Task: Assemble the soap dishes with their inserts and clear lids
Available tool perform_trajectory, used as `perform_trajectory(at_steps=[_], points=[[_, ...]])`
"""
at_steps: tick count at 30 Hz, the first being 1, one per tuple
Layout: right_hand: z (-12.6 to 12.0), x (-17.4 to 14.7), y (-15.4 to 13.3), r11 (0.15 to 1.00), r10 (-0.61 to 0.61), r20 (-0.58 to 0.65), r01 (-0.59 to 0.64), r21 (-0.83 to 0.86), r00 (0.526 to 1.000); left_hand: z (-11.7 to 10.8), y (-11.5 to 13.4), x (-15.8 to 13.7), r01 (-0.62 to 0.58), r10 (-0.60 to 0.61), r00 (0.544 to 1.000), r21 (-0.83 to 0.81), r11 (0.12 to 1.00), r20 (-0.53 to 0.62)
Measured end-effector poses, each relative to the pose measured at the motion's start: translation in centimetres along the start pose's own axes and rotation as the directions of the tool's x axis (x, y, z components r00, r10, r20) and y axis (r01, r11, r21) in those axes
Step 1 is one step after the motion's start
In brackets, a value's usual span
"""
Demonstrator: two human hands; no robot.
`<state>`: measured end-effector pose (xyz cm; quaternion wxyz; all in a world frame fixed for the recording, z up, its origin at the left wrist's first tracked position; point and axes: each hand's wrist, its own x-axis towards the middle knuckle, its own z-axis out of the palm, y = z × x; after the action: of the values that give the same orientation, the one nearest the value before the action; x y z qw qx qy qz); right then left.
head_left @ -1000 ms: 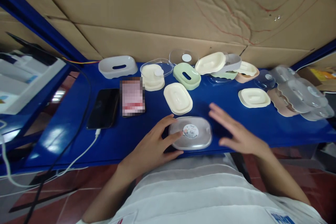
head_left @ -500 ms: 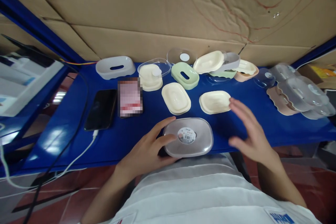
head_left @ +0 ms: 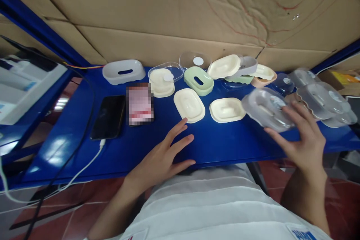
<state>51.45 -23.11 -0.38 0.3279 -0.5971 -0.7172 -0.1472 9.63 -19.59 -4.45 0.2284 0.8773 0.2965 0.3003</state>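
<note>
Clear plastic lid (head_left: 266,108) tilted, gripped by right hand (head_left: 305,140) over desk (head_left: 225,144) right side, fingers hiding its near edge. Left hand (head_left: 161,159) spread flat, holding nothing.

- Left hand (head_left: 161,159): palm down, fingers spread and straight, forearm angled in from lower left.
- Right hand (head_left: 303,138): raised, fingers curled in a loose grip, forearm rising from lower right.
</note>
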Motion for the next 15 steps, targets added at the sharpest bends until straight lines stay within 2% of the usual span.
perform_trajectory(at_steps=[2,4,7,9,11,13,15], points=[[0.2,-1.2,3.0,0.987,0.102,-0.042,-0.107,-0.123,0.994,0.0,0.0,0.1,0.007,-0.010,0.999,0.068,0.998,0.038],[0.9,-2.2,5.2,0.973,0.164,0.009,-0.160,-0.169,0.986,0.0,0.0,0.2,0.002,-0.013,0.997,0.141,0.990,0.078],[2.0,-2.0,5.7,0.948,0.200,0.063,-0.177,-0.263,0.978,0.2,-0.1,0.3,-0.021,-0.002,0.994,0.215,0.976,0.105],[2.8,-0.8,4.3,0.954,0.138,0.073,-0.113,-0.279,0.988,0.4,-0.3,0.3,-0.019,-0.006,0.995,0.240,0.971,0.104],[3.8,1.0,2.0,0.981,-0.003,0.175,0.036,-0.189,0.984,0.5,-0.5,0.3,0.000,-0.027,0.994,0.258,0.966,0.103],[4.7,2.6,-0.6,0.980,-0.161,0.351,0.192,-0.054,0.922,0.6,-0.5,0.3,0.025,-0.054,0.993,0.272,0.962,0.102],[5.3,3.9,-3.3,0.953,-0.295,0.479,0.291,0.083,0.827,0.6,-0.4,0.4,0.033,-0.065,0.992,0.279,0.960,0.104]])
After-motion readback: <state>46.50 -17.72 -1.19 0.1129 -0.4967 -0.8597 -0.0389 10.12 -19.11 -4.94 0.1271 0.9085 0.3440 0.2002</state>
